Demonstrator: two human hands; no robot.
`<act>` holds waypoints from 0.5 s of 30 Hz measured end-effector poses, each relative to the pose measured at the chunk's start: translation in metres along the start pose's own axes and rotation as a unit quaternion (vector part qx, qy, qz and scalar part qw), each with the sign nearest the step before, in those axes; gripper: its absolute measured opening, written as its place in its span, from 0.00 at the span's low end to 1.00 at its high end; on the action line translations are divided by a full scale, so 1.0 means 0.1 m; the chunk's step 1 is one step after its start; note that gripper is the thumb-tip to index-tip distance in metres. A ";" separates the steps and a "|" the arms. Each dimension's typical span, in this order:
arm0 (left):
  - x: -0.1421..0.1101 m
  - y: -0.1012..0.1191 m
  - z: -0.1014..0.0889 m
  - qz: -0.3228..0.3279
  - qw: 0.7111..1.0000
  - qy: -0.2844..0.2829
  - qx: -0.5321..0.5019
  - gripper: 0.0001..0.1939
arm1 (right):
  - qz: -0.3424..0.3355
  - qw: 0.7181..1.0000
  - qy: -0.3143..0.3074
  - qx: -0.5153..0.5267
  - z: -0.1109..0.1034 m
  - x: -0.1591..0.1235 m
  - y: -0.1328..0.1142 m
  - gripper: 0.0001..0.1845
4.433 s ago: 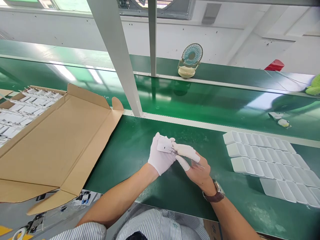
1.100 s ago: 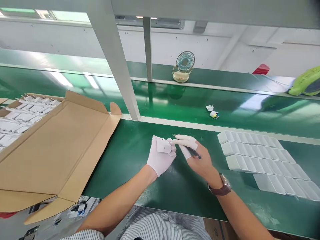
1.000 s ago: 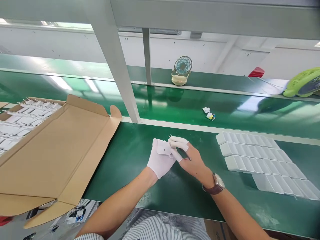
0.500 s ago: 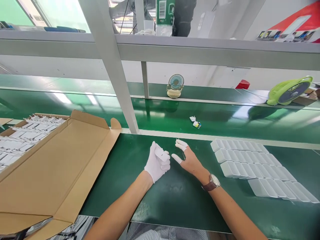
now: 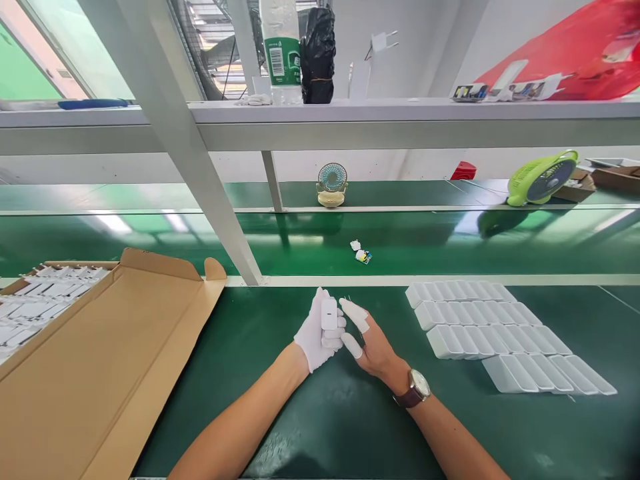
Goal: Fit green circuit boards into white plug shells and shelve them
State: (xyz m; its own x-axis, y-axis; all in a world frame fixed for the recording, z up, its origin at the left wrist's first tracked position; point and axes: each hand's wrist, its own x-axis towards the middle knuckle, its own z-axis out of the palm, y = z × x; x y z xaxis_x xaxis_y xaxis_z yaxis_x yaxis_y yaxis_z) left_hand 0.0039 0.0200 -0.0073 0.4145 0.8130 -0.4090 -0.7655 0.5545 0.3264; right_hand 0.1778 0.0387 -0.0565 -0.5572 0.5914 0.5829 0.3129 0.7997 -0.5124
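My left hand (image 5: 320, 333), in a white glove, is closed around a small white adapter block (image 5: 329, 313) and holds it upright above the green work surface (image 5: 280, 400). My right hand (image 5: 367, 343) sits just to its right, nearly touching. It wears white finger cots on the thumb and index finger and a watch on the wrist. Its thumb and index finger are pinched on a thin metal tool, of which only the fine tip (image 5: 346, 299) shows beside the adapter.
An open cardboard box (image 5: 115, 347) lies at the left, with several white parts (image 5: 45, 300) behind its flap. Rows of white plastic trays (image 5: 495, 333) lie at the right. Two small parts (image 5: 361, 252) sit on the belt beyond. A slanted post (image 5: 200, 193), fans and a shelf stand farther back.
My view has tilted upward, showing the shelf. My right hand drew away from the adapter, then came back beside it. My left hand turned the adapter upright.
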 end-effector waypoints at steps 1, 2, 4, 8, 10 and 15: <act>0.02 -0.04 0.01 0.005 1.000 -0.001 0.002 0.29 | -0.007 1.000 0.000 0.005 -0.01 0.00 -0.01 0.34; 0.03 -0.07 0.02 0.013 1.000 0.000 0.002 0.28 | -0.012 1.000 0.000 0.009 -0.01 0.00 -0.02 0.33; 0.04 -0.11 0.05 0.022 1.000 0.009 -0.002 0.27 | -0.017 1.000 -0.003 0.017 -0.02 0.00 -0.02 0.32; 0.03 -0.13 0.07 0.025 0.999 0.025 0.001 0.27 | -0.020 1.000 -0.005 0.022 -0.04 0.01 -0.02 0.32; 0.03 -0.13 0.06 0.029 0.999 0.029 0.007 0.27 | -0.024 0.999 -0.004 0.022 -0.04 0.01 -0.03 0.32; 0.05 -0.13 0.06 0.029 0.999 0.019 0.008 0.26 | -0.033 0.999 -0.002 0.014 -0.04 0.00 -0.04 0.32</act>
State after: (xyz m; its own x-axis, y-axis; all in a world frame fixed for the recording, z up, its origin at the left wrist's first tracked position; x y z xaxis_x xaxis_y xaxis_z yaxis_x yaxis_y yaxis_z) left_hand 0.0190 0.0178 -0.0090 0.3496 0.8366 -0.4217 -0.7798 0.5093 0.3640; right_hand 0.1794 0.0363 -0.0523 -0.5790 0.5374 0.6132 0.2534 0.8334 -0.4911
